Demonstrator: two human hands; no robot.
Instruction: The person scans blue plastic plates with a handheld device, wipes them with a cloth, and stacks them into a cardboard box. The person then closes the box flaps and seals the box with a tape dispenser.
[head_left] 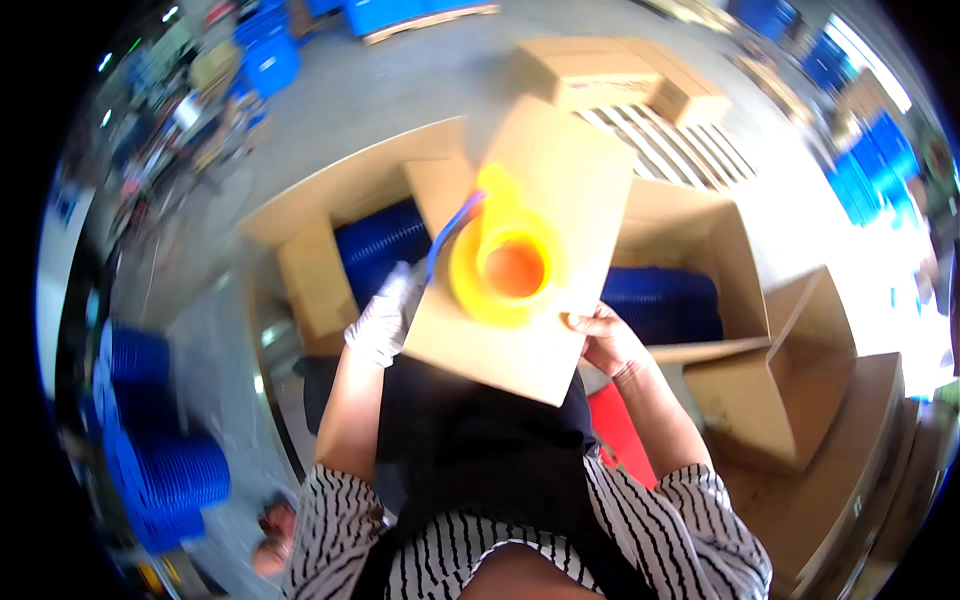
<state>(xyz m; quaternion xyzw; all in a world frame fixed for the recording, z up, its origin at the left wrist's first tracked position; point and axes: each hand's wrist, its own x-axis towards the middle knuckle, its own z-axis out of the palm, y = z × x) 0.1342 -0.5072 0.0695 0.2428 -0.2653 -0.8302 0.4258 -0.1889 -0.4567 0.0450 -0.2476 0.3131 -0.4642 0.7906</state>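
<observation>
A flat sheet of brown cardboard (530,360) is held up in front of me, tilted. My right hand (608,338) pinches its right edge, thumb on top and fingers beneath. My left hand (382,318), in a white glove, is closed at the left edge; part of its fingers is hidden behind the sheet. On the cardboard lies a bright yellow ring-shaped thing (500,305) with an orange middle and an arm at its far side, perhaps a tape dispenser; blur hides its details. A curved blue strip (447,236) runs beside it.
Open cartons with stacked blue ribbed parts (660,300) stand beyond my hands, left and right. An empty-looking open carton (800,390) is at the right. More blue stacks (180,470) stand at the lower left. Far back, closed boxes (590,75) lie by a slatted pallet (665,145).
</observation>
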